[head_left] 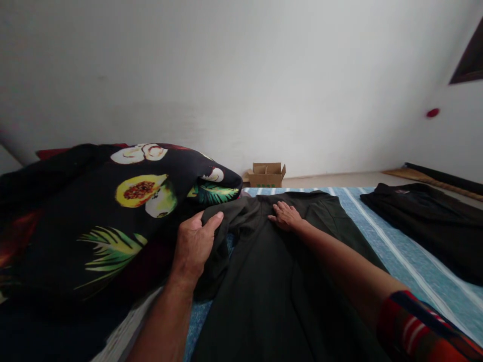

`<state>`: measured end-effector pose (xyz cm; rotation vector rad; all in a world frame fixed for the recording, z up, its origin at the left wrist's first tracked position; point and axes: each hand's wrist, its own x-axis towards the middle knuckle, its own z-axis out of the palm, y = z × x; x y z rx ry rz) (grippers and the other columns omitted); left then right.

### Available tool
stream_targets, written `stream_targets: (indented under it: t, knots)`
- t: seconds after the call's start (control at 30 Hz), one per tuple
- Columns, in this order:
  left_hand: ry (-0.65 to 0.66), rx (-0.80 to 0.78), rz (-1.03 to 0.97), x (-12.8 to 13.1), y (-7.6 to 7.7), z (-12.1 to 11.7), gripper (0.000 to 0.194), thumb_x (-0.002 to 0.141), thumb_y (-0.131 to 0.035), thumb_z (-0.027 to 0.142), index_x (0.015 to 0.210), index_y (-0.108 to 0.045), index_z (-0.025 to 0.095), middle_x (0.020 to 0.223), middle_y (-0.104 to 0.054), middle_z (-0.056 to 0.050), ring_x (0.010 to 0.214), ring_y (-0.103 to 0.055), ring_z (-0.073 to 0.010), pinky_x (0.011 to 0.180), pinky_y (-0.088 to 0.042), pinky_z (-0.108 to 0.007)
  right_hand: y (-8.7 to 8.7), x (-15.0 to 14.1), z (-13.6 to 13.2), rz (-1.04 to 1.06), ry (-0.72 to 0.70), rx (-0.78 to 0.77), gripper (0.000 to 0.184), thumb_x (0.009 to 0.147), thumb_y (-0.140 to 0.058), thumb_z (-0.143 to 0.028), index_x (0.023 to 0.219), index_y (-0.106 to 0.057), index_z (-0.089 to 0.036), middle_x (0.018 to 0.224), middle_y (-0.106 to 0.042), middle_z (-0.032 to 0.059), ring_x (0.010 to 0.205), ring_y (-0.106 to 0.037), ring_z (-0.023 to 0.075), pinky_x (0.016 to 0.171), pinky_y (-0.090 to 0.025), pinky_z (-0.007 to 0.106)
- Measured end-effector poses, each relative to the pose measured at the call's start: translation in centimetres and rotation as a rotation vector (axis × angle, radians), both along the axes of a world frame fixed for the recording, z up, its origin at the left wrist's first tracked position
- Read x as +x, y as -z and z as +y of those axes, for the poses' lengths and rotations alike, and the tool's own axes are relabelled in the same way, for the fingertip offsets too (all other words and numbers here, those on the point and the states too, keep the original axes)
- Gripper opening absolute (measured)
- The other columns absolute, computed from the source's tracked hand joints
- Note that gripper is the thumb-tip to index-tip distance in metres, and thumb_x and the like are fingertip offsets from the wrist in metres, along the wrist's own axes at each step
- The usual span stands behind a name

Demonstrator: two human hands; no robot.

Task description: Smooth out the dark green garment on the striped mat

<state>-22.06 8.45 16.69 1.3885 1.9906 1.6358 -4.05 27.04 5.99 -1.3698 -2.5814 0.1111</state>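
Observation:
A dark green garment [275, 271] lies spread out on a blue striped sheet [407, 261]. My left hand [194, 244] grips the garment's bunched left edge, thumb on top of the fold. My right hand [286, 216] lies flat on the cloth near its far end, fingers stretched out and pressing it down. My right arm runs along the garment, with a red striped sleeve [422, 327] at the lower right.
A pile of black fabric with a fruit and leaf print [113, 216] rises on the left. A folded black garment [430, 221] lies on the sheet at the right. A small open cardboard box [266, 174] stands by the white wall.

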Motion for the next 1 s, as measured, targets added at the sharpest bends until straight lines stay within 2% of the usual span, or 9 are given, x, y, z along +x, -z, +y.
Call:
stream_targets:
  t: [0.13, 0.3, 0.4, 0.6, 0.7, 0.8, 0.9, 1.0]
  knots:
    - [-0.004, 0.021, -0.067, -0.1, -0.6, -0.5, 0.034, 0.062, -0.066, 0.046, 0.081, -0.069, 0.017, 0.072, -0.07, 0.001, 0.065, -0.063, -0.0182, 0.059, -0.05, -0.025, 0.5, -1.1, 1.9, -0.026, 0.006, -0.025, 0.067, 0.089, -0.024, -0.059, 0.134, -0.034, -0.011, 0.14, -0.033, 0.019, 0.13, -0.027, 0.0295, 0.1, -0.025, 0.046]
    - [0.012, -0.007, -0.144, 0.2, -1.1, -0.8, 0.033, 0.06, -0.068, 0.043, 0.082, -0.07, 0.019, 0.069, -0.07, 0.002, 0.06, -0.061, -0.0174, 0.052, -0.049, -0.024, 0.9, -1.6, 2.8, -0.047, -0.009, -0.056, 0.074, 0.086, -0.02, -0.065, 0.138, -0.028, -0.012, 0.144, -0.027, 0.0183, 0.131, -0.023, 0.0303, 0.101, -0.021, 0.048]
    - [0.017, -0.026, -0.21, 0.8, -1.4, -1.0, 0.029, 0.06, -0.068, 0.041, 0.078, -0.07, 0.018, 0.066, -0.069, 0.001, 0.055, -0.06, -0.0165, 0.048, -0.048, -0.024, 0.9, -1.6, 3.2, -0.042, -0.036, -0.065, 0.078, 0.084, -0.021, -0.068, 0.137, -0.03, -0.012, 0.14, -0.032, 0.018, 0.13, -0.023, 0.0304, 0.101, -0.021, 0.047]
    - [0.117, -0.074, -0.338, 2.0, -2.0, -1.4, 0.021, 0.062, -0.068, 0.035, 0.074, -0.068, 0.018, 0.06, -0.067, 0.001, 0.051, -0.059, -0.0163, 0.048, -0.049, -0.026, 0.8, -1.6, 3.9, -0.007, -0.07, -0.096, 0.079, 0.08, -0.029, -0.072, 0.128, -0.043, -0.01, 0.132, -0.042, 0.0195, 0.125, -0.031, 0.0316, 0.1, -0.022, 0.046]
    - [0.171, -0.119, -0.399, 2.4, -2.1, -1.6, 0.02, 0.064, -0.068, 0.035, 0.075, -0.067, 0.018, 0.061, -0.068, -0.001, 0.051, -0.06, -0.0171, 0.049, -0.05, -0.027, 0.9, -1.7, 3.7, 0.039, -0.072, -0.111, 0.073, 0.081, -0.034, -0.069, 0.125, -0.046, -0.012, 0.13, -0.044, 0.0191, 0.124, -0.033, 0.0309, 0.1, -0.021, 0.047]
    - [0.235, -0.149, -0.461, 2.9, -2.2, -1.6, 0.021, 0.065, -0.068, 0.034, 0.079, -0.067, 0.019, 0.062, -0.068, -0.001, 0.056, -0.063, -0.0193, 0.052, -0.052, -0.029, 0.8, -1.7, 3.2, 0.113, -0.053, -0.137, 0.058, 0.084, -0.041, -0.06, 0.116, -0.054, -0.013, 0.126, -0.05, 0.0181, 0.121, -0.038, 0.0305, 0.1, -0.022, 0.046]
    - [0.296, -0.144, -0.528, 3.7, -2.2, -1.7, 0.025, 0.065, -0.067, 0.034, 0.084, -0.068, 0.018, 0.064, -0.068, -0.002, 0.058, -0.064, -0.0207, 0.055, -0.052, -0.031, 0.3, -1.3, 2.4, 0.239, -0.006, -0.184, 0.04, 0.088, -0.042, -0.046, 0.108, -0.059, -0.016, 0.118, -0.056, 0.0161, 0.114, -0.047, 0.0293, 0.096, -0.029, 0.042]
    - [0.372, -0.154, -0.556, 4.8, -2.2, -1.7, 0.03, 0.066, -0.066, 0.039, 0.087, -0.068, 0.016, 0.066, -0.069, -0.004, 0.061, -0.064, -0.0223, 0.058, -0.052, -0.033, -1.0, -0.3, 1.1, 0.414, 0.02, -0.264, 0.038, 0.091, -0.035, -0.042, 0.106, -0.06, -0.017, 0.111, -0.062, 0.0131, 0.106, -0.054, 0.027, 0.088, -0.037, 0.037]
